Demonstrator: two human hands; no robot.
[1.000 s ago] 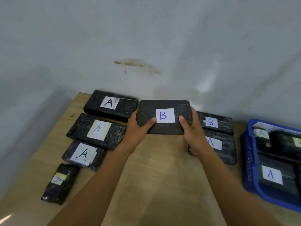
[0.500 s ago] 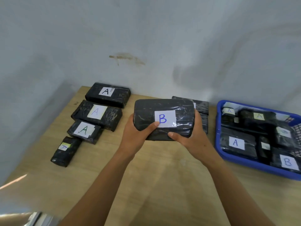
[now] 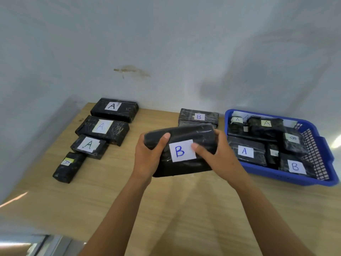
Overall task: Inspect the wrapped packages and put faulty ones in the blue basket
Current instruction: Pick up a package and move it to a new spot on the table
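A black wrapped package with a white "B" label (image 3: pixel 186 143) is held above the wooden table (image 3: pixel 114 196), tilted toward me. My left hand (image 3: pixel 147 156) grips its left end, thumb on top. My right hand (image 3: pixel 215 156) grips its right end, thumb on the label's edge. The blue basket (image 3: pixel 324 150) stands at the right and holds several black packages marked A or B. A stack of two packages, the top one labelled B (image 3: pixel 198 116), lies behind the held one.
A row of several black packages labelled A (image 3: pixel 103 126) runs along the table's left side, from the wall toward me. A pale wall (image 3: pixel 166 43) closes off the table's far edge. A metal edge shows at the lower left corner.
Both hands have brought the B package nearer and lower and tipped its top face toward me. The view has widened to the right, showing the whole basket.
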